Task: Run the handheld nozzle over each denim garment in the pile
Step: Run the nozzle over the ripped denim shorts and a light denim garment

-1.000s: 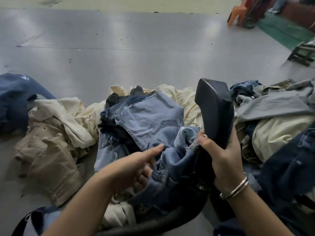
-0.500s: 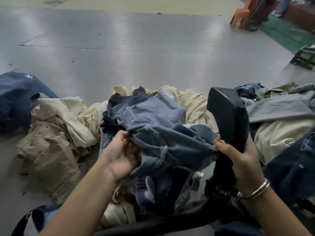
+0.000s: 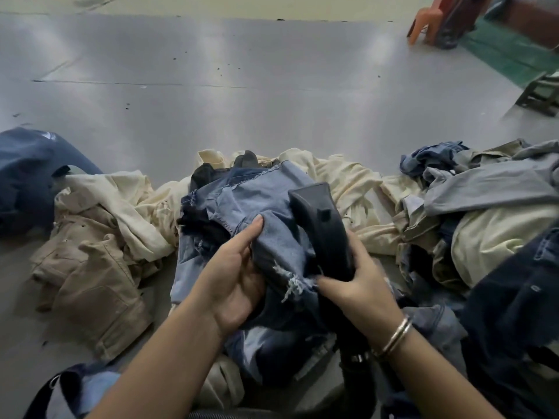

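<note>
Left hand (image 3: 234,276) bunches the light-blue denim (image 3: 266,207); right hand (image 3: 354,285) is wrapped round the black nozzle (image 3: 320,220). Denim looks floppy but thick, probably easiest grabbed at a seam.

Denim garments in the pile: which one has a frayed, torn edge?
The light blue denim garment held by the left hand, against the black nozzle. White threads hang from it; other denim shows none.

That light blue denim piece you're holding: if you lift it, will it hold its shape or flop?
Likely floppy: the light blue denim piece already bunches and folds under the left hand. Its frayed edge may snag the nozzle that the right hand grips.
</note>
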Tool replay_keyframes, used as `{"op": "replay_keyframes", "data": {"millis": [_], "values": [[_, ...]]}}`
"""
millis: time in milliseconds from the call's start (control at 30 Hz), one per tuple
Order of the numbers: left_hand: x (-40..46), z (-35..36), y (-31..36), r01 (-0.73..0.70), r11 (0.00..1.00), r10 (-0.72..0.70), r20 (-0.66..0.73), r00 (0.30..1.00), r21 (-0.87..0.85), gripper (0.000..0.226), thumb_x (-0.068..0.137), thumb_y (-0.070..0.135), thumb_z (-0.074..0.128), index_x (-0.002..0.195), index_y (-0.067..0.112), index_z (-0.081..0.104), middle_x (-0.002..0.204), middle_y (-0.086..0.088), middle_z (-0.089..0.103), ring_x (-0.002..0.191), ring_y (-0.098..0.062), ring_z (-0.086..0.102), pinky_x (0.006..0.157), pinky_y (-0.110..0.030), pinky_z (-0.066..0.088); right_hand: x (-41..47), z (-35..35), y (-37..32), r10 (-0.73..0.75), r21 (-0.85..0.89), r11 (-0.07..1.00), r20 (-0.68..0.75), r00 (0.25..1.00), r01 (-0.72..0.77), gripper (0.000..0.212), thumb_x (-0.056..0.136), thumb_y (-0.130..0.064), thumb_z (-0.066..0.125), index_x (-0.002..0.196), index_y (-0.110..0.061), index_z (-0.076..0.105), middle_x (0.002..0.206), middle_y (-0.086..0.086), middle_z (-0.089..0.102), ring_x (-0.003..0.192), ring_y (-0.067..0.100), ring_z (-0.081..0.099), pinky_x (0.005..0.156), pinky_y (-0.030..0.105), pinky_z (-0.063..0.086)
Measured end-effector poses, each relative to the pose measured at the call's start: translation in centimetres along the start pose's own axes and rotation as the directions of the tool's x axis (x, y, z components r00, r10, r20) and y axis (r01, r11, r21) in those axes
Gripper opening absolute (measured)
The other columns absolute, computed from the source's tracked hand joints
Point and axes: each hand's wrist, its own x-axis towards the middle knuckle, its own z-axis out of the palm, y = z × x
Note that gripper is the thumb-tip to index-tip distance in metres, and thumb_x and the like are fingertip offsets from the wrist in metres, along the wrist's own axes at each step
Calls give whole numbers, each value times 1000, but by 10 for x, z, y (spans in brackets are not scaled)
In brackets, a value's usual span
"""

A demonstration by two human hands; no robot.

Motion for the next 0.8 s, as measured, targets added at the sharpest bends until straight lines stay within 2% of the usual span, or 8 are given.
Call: {"op": "replay_keyframes", "data": {"millis": [100,167,333,400,433,500,567,800], "values": [[-6,-3,-2,64,996,-67,44,997,66,35,77,33,60,89,4,78,94,-16,74,83,-25,73,62,-32,58,9,0,-4,-4,-58,998,-97,995,-1,73,61,-15,68,132,-12,50,103,-9,70,92,-2,64,84,16,48],[-9,-7,-6,46,963,-56,29,998,267,41,73,36,67,101,6,74,99,-14,73,88,-24,72,69,-32,59,18,-11,-11,-16,-47,999,-193,981,7,59,60,-16,67,118,-16,56,86,-12,70,77,-4,62,74,14,49],[-14,-12,-11,-9,642,-114,108,988,766,60,57,54,79,101,13,69,96,-3,75,91,-17,71,85,-31,56,28,-33,-29,-73,47,994,-381,922,98,31,61,-17,67,88,-30,59,67,-18,62,59,0,56,55,13,46],[-16,-11,-11,-34,563,-169,155,973,826,46,64,53,75,88,14,74,83,0,72,78,-13,68,72,-26,54,25,-27,-29,-96,48,991,-385,918,124,31,65,-14,67,90,-28,58,68,-18,62,60,-1,56,57,14,47],[-16,-10,-11,-45,582,-134,150,980,812,45,68,52,76,86,11,74,77,-3,69,71,-16,64,66,-28,50,25,-24,-27,-89,61,991,-384,919,122,31,67,-10,68,92,-26,57,68,-17,63,60,0,56,57,14,47],[-13,-12,-11,84,787,-134,36,990,612,52,72,51,74,90,2,73,82,-10,70,67,-24,64,62,-30,50,25,-22,-25,-34,121,989,-365,930,84,34,75,2,69,95,-22,56,76,-11,68,59,3,58,53,17,48],[-12,-10,-10,208,925,-218,-4,976,317,46,74,47,64,95,9,77,100,-12,73,83,-24,72,68,-31,59,23,-23,-27,26,177,983,-333,943,36,36,80,10,64,99,-20,56,88,4,71,61,8,62,50,20,49],[-5,-5,1,59,994,-66,-78,995,-93,44,89,43,52,88,8,79,100,-13,74,84,-20,73,63,-31,60,-5,-32,-35,-74,145,986,-91,993,86,25,74,-9,70,94,-14,56,63,6,62,47,18,58,48,26,51]]}}
